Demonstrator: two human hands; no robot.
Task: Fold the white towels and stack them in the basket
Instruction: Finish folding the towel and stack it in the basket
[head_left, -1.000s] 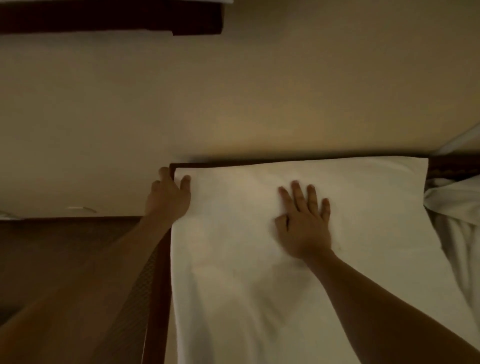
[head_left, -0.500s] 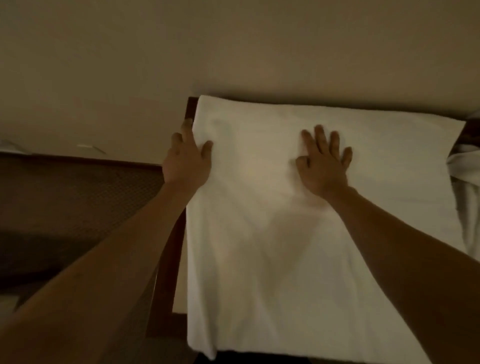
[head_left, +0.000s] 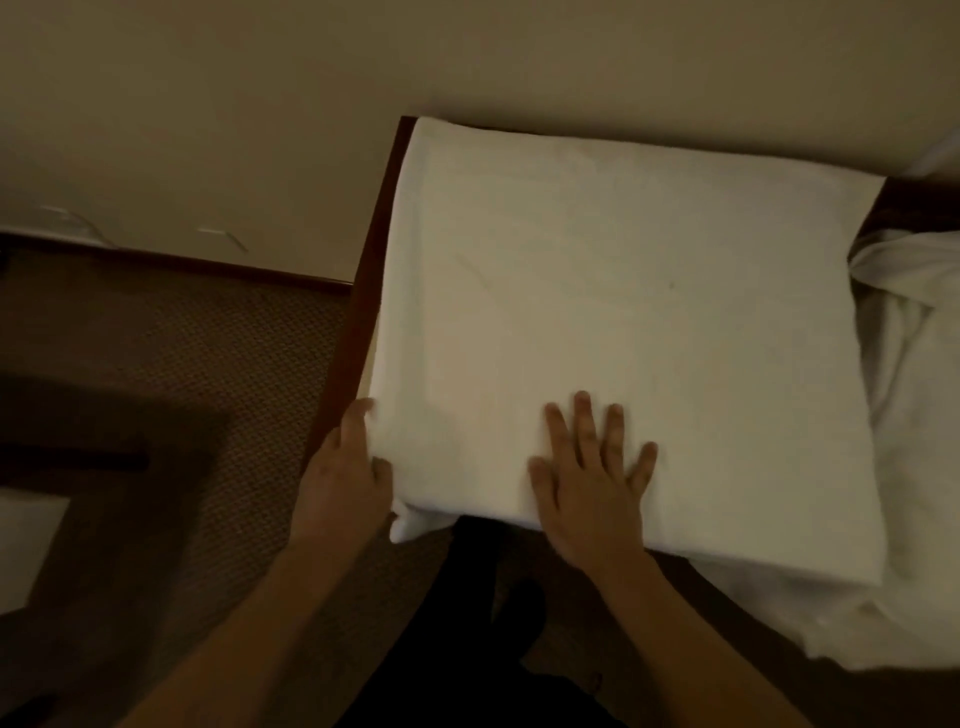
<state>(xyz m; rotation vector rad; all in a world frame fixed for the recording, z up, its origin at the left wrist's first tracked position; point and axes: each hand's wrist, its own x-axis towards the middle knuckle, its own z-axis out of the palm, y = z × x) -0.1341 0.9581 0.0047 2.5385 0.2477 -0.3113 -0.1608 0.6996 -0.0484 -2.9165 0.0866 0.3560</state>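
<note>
A white towel lies spread flat on a dark wooden table, folded into a broad rectangle. My right hand presses flat on the towel near its front edge, fingers straight and spread. My left hand is at the towel's front left corner, thumb on top and fingers round the hanging edge, gripping it. No basket is in view.
More crumpled white cloth lies on the right side of the table. A beige wall rises behind. Brown patterned carpet covers the floor at left, with a dark piece of furniture on it.
Both hands have slid from the towel's far edge back to its front edge, and my view has tilted down, so the towel's front edge shows.
</note>
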